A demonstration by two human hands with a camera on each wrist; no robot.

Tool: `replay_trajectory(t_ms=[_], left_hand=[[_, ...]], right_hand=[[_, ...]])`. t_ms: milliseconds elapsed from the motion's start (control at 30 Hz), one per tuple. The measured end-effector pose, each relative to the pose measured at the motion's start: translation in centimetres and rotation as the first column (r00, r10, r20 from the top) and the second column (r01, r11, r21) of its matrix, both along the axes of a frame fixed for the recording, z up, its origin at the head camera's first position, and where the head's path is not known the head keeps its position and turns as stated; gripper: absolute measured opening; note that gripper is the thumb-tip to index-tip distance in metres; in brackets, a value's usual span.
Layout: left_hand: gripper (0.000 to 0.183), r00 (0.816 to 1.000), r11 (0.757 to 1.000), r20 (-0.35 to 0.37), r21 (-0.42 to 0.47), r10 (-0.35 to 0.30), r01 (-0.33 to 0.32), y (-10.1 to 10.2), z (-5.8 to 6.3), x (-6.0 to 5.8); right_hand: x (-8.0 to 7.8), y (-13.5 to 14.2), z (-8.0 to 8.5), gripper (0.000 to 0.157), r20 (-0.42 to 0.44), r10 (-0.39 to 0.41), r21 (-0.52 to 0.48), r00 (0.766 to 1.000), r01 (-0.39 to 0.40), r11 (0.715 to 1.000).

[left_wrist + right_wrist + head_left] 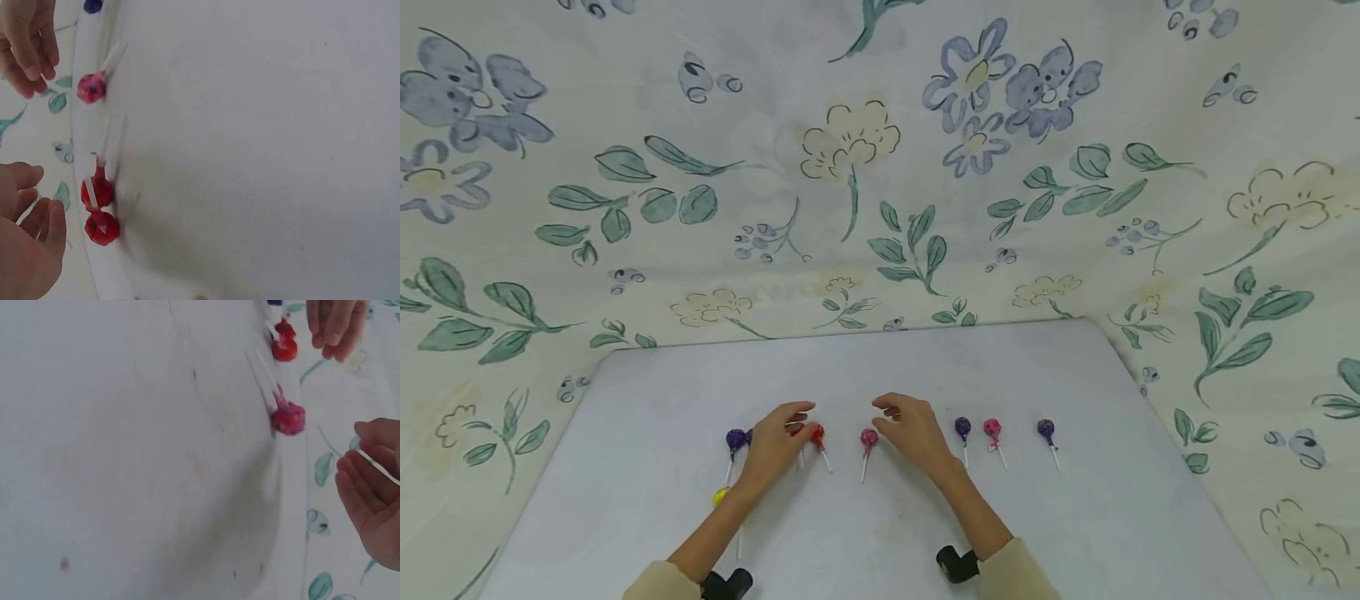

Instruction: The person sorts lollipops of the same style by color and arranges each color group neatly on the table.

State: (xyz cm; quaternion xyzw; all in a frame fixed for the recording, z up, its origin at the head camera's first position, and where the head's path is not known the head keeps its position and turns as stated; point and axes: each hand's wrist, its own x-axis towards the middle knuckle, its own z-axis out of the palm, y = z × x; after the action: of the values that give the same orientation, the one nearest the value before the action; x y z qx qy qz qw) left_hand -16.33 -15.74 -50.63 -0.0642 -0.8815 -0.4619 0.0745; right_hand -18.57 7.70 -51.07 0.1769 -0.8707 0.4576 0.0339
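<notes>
My left hand [775, 442] hovers over the left part of the row of lollipops, fingers relaxed and holding nothing. Just beside its fingertips is a red lollipop [817, 434]; in the left wrist view another red lollipop [102, 229] lies against it, partly hidden by my hand in the head view. A pink lollipop [868, 437] lies between the two hands, its stick toward me. To its right, my right hand [914, 432] is held above the table, fingers loosely bent, thumb apart, with nothing in it.
Left of my left hand are a purple lollipop [735, 439], another purple one partly covered, and a yellow lollipop [721, 496] by the forearm. Rightward lie a purple [962, 426], a pink [992, 427] and another purple lollipop [1046, 427]. Floral cloth [850, 267] rises behind the white table [880, 550].
</notes>
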Motion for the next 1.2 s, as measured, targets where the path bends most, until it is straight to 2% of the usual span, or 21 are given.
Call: replay_trajectory(t_ms=[233, 367, 633, 967, 1200], left_hand=[[0.032, 0.993, 0.992, 0.008, 0.029, -0.122, 0.121, 2.7, -0.8, -0.3], [0.033, 0.989, 0.989, 0.022, 0.032, -0.147, 0.147, 4.3, -1.3, -0.6], [0.022, 0.979, 0.978, 0.003, -0.045, -0.202, 0.202, 6.1, -2.4, -0.9], [0.016, 0.978, 0.978, 0.041, -0.024, -0.206, 0.207, 6.4, -2.8, -0.9], [0.016, 0.978, 0.978, 0.044, -0.036, -0.202, 0.204, 6.3, -2.6, -0.9]], right_hand=[[0.4, 2.4, 0.5, 0.023, -0.043, -0.036, -0.019, 0.998, 0.035, 0.999], [0.7, 3.3, 0.9, 0.023, -0.04, -0.055, -0.02, 0.998, 0.054, 0.998], [0.8, 5.0, 1.0, 0.024, -0.033, -0.091, -0.047, 0.995, 0.089, 0.995], [1.1, 8.8, 1.5, 0.029, -0.027, -0.187, -0.058, 0.982, 0.186, 0.981], [1.2, 12.0, 0.7, 0.031, 0.024, -0.264, -0.039, 0.964, 0.265, 0.963]])
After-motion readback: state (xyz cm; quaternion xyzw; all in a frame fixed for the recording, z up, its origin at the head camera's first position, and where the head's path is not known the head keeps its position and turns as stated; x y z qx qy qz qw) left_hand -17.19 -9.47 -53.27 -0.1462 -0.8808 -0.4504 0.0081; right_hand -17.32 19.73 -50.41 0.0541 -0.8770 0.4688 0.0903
